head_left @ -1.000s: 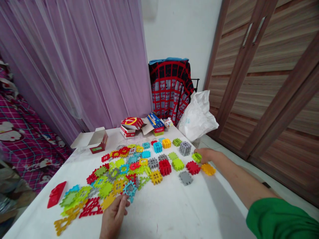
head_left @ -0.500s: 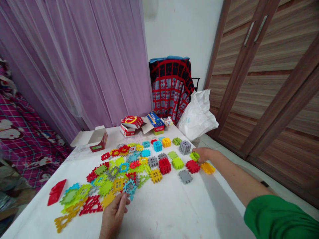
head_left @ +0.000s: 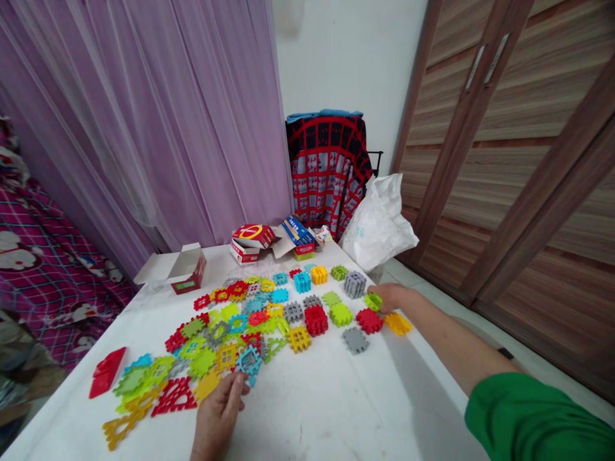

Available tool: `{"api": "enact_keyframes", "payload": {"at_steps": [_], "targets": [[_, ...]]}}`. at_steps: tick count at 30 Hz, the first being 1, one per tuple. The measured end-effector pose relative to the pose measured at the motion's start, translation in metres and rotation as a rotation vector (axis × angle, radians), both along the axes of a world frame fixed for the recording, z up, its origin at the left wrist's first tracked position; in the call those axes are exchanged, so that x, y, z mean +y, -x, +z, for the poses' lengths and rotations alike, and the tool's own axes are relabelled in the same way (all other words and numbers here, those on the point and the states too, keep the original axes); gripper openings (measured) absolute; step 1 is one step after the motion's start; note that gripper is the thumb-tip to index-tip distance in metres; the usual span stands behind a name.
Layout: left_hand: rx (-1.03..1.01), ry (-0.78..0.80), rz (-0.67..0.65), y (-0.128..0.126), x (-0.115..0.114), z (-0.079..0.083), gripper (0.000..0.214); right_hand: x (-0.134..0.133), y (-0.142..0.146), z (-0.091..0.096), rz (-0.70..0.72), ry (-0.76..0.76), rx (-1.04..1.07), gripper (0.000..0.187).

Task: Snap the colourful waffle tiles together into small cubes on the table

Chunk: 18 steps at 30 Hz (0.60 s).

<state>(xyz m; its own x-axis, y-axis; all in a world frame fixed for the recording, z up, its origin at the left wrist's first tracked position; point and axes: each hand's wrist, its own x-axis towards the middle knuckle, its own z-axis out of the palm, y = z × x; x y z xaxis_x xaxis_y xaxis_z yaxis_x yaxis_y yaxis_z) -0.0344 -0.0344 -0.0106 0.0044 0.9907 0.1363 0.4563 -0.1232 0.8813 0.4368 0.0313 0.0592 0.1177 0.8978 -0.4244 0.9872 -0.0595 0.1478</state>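
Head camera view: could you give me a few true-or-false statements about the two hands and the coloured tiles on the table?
1. The right hand touches a light green piece. True.
2. The left hand holds a red block in the air. False: it rests on the white table, fingertips at a blue tile.
3. A white plastic bag sits past the table's far corner. True.
4. The cardboard box on the left is closed. False: its flap is open.
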Motion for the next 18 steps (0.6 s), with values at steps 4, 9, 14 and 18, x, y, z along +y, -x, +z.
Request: {"api": "enact_keyframes", "payload": {"at_steps": [4,9,14,18], "targets": [[0.016,-0.001,-0.017,0.001,0.001,-0.002,0.053,0.000,0.001,0.000,-0.010,-0.005,0.006,0.065],[0.047,-0.011,-0.031,0.003,0.003,-0.005,0.052,0.000,0.001,-0.002,-0.020,-0.005,0.010,0.067],[0.061,-0.017,-0.031,0.001,0.006,-0.008,0.051,0.000,0.005,-0.001,-0.014,0.002,-0.007,0.064],[0.093,-0.040,-0.027,0.001,0.012,-0.002,0.048,-0.002,0.008,0.001,-0.008,0.009,-0.023,0.061]]}}
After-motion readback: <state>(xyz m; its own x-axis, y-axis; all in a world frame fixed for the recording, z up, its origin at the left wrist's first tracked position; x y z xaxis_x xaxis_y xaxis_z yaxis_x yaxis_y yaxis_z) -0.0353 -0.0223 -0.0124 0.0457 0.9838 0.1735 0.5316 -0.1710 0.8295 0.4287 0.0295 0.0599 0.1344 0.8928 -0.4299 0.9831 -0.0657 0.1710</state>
